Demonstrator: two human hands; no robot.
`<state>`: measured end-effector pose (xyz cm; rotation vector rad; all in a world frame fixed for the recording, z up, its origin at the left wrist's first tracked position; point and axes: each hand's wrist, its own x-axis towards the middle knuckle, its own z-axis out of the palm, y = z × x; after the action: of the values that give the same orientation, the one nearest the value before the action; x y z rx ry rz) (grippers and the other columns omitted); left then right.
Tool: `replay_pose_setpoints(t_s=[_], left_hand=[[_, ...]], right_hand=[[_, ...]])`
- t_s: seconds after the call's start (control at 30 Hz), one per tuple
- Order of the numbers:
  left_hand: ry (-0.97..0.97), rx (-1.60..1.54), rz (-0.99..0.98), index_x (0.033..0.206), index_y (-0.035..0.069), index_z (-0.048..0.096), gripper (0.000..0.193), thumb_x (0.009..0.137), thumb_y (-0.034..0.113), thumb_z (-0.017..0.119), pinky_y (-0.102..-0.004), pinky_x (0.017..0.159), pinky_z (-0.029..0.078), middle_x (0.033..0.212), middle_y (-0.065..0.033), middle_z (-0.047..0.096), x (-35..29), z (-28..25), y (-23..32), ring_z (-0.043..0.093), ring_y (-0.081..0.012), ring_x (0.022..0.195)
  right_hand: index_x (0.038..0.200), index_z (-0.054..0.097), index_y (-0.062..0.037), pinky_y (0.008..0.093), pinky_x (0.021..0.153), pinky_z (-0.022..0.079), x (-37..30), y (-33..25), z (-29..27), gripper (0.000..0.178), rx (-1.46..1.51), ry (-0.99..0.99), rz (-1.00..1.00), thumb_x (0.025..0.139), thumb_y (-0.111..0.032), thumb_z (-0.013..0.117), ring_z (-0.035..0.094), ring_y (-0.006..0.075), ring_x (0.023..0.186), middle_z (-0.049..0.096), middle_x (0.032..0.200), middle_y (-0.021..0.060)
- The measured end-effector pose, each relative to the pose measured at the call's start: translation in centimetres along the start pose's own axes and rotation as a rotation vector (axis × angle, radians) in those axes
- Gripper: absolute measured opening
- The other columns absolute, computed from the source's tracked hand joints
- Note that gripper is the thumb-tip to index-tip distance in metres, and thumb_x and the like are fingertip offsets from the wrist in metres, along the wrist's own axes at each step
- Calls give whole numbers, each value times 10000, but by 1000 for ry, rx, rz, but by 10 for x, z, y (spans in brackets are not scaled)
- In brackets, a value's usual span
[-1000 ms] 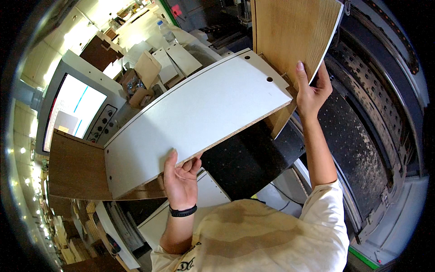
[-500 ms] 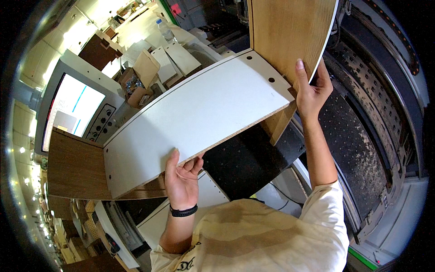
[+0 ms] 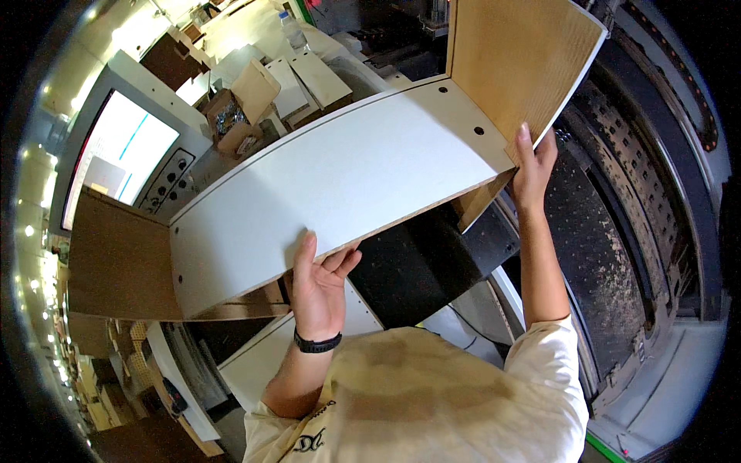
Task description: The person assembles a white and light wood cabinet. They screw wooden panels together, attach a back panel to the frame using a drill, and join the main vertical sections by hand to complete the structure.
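Note:
A partly assembled furniture piece spans the view in front of me. Its long white panel (image 3: 332, 177) has dark round holes near both ends. A light wood-grain panel (image 3: 517, 65) joins its right end, and a darker wood-grain panel (image 3: 116, 258) its left end. My left hand (image 3: 320, 289) grips the white panel's near edge, thumb on top and fingers curled beneath. My right hand (image 3: 532, 170) is closed on the edge of the light panel near the corner, thumb on its inner face; part of those fingers is hidden behind it.
A monitor (image 3: 123, 162) with a knobbed control panel stands at the left. Behind the white panel are a cardboard box of small hardware (image 3: 228, 123), loose white boards (image 3: 320, 77) and a plastic bottle (image 3: 292, 31). Dust-strewn dark machinery (image 3: 602, 224) fills the right.
The light panel's upper end has swung right, and the furniture piece has shifted slightly, its left end rising in view. Both hands keep their hold.

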<state>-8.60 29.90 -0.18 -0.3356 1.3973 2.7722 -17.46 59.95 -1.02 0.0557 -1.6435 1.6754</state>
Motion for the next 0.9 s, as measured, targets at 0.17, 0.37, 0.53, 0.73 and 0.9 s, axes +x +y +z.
replay_pose_setpoints(t_s=[0.17,0.37,0.53,0.73,0.9], left_hand=[[-32,2,11,1178,7,564,411,981,367,561,-398,886,553,1122,-151,664,2,-6,-4,679,-263,1007],[-192,-22,-74,1296,-14,478,566,974,444,563,-386,850,570,1150,-216,642,-4,-1,-7,680,-314,1028],[-314,586,345,1141,11,598,378,891,262,730,-261,657,572,866,-77,704,-44,-60,-10,702,-156,740],[698,1116,955,1099,3,499,540,755,241,841,-336,711,460,945,-110,511,-60,-205,-1,518,-223,795],[374,1328,582,1482,-34,167,1024,769,318,812,-462,1064,392,1466,-304,347,-21,-297,-4,419,-410,1326]], right_hand=[[1252,528,36,290,881,444,-8,2,0,475,-7,-65,156,964,-332,612,527,142,1001,582,1124,90],[1239,569,61,424,996,444,-5,37,-45,500,-189,-130,208,885,-251,731,590,268,1109,617,1208,184],[1376,456,-4,467,1031,417,5,57,-54,637,-89,-109,129,871,-276,734,493,292,1244,489,1368,188],[1299,557,31,415,1041,439,26,73,-77,375,-72,-153,104,985,-174,579,569,240,1163,568,1307,167],[1355,491,-23,447,978,444,30,68,-75,533,-82,-241,134,908,-231,694,538,265,1173,533,1322,163]])
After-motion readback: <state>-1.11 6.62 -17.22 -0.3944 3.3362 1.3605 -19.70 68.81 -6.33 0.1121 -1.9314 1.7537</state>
